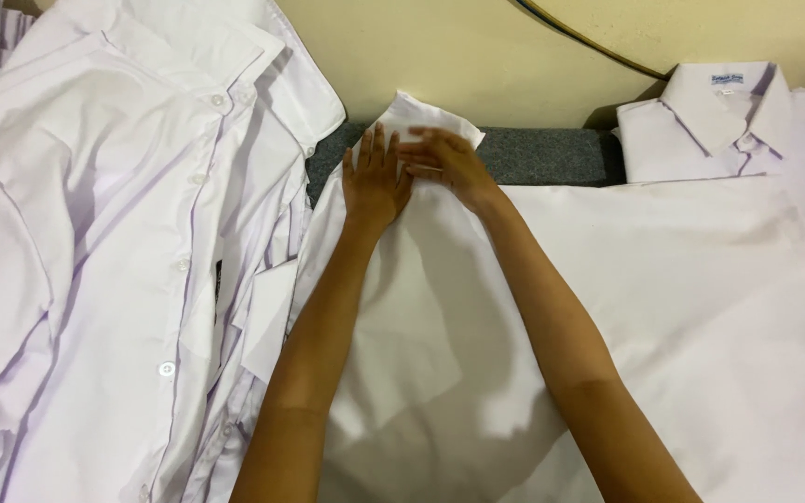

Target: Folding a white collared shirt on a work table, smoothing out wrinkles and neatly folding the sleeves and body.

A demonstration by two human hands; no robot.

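Both your forearms run up from the bottom edge across a white shirt (663,307) spread flat, back side up. Your left hand (374,182) lies palm down on its folded part, fingers straight and slightly spread, gripping nothing. Your right hand (447,160) sits just beside it, fingers flat and together, tips overlapping the left fingertips, pressing cloth. Sleeve end (426,116) pokes out just beyond your fingertips, over grey felt (552,154). Pile of unfolded white shirts (123,261) lies left of your left hand. Folded white shirt (729,121), collar up, lies well right of your right hand.
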